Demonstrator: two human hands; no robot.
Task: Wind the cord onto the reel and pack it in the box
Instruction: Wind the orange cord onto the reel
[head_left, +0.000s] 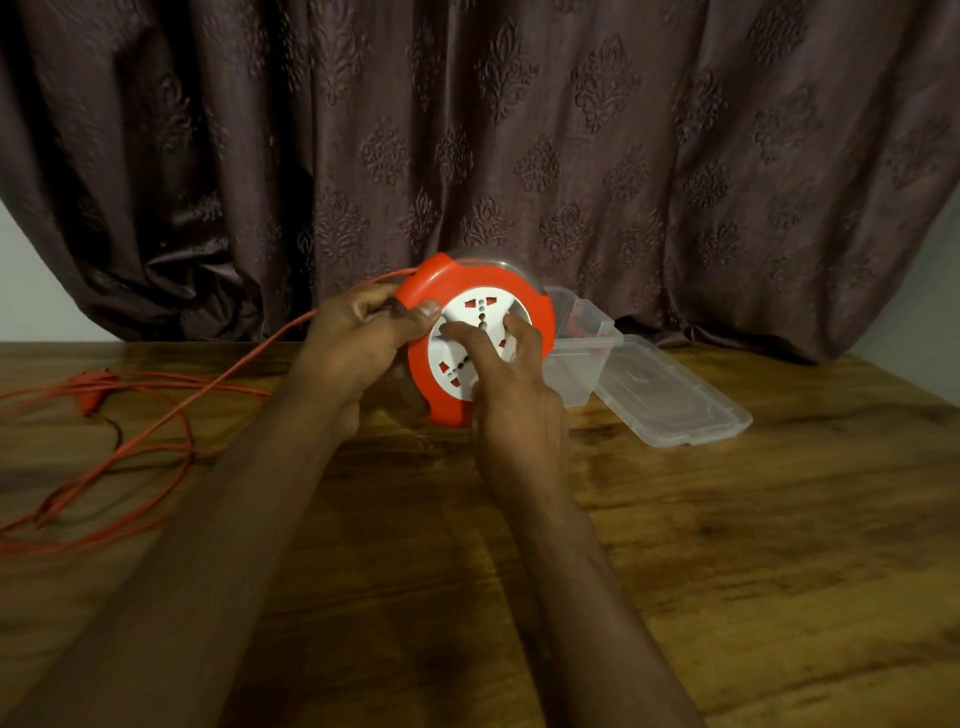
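Note:
An orange reel (540, 312) with a white socket face stands upright above the wooden table, its face turned toward me. My left hand (353, 343) grips the reel's left rim, thumb on the front. My right hand (511, 400) has its fingers hooked into the white centre disc. An orange cord (171, 415) runs from the reel's upper left down to loose loops on the table at the left. A clear plastic box (576, 338) sits just behind and right of the reel, partly hidden by it.
The box's clear lid (675, 400) lies flat on the wooden table (727, 545) to the right of the reel. A dark patterned curtain (519, 130) hangs along the back edge of the table.

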